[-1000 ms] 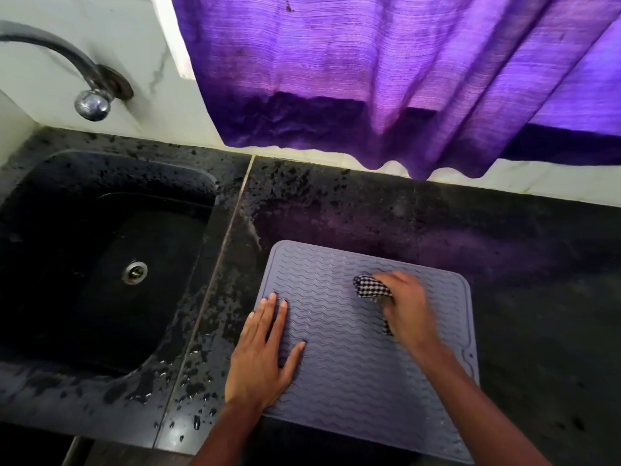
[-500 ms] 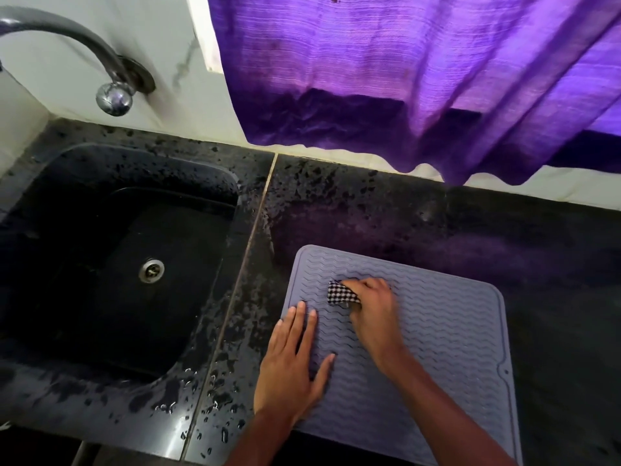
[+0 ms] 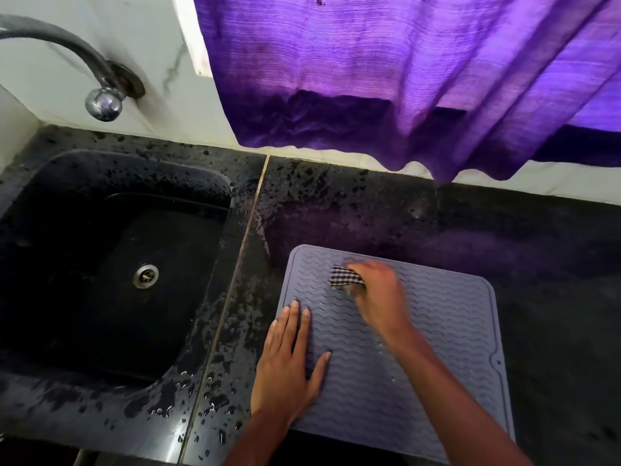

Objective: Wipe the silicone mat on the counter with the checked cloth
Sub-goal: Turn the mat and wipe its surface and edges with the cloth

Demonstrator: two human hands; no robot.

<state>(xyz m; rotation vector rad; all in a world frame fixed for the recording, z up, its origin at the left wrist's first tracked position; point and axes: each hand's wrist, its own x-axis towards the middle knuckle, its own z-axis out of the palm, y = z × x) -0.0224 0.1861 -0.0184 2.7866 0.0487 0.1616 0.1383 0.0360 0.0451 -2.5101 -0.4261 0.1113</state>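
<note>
A lavender silicone mat [image 3: 447, 334] with wavy ridges lies flat on the black counter. My right hand [image 3: 378, 294] grips a bunched black-and-white checked cloth [image 3: 344, 276] and holds it down on the mat's far left part; the hand is blurred. Most of the cloth is hidden under the fingers. My left hand [image 3: 290, 361] lies flat with straight fingers on the mat's left edge, pressing it to the counter.
A black sink [image 3: 111, 264] with a steel drain [image 3: 145, 276] sits to the left, a tap [image 3: 100, 92] above it. Water drops cover the counter [image 3: 537, 250] strip beside the sink. A purple curtain [image 3: 403, 79] hangs over the back wall.
My right hand has swept the cloth leftwards across the mat towards its far left corner. The left hand has stayed flat on the mat's left edge. The camera view has shifted.
</note>
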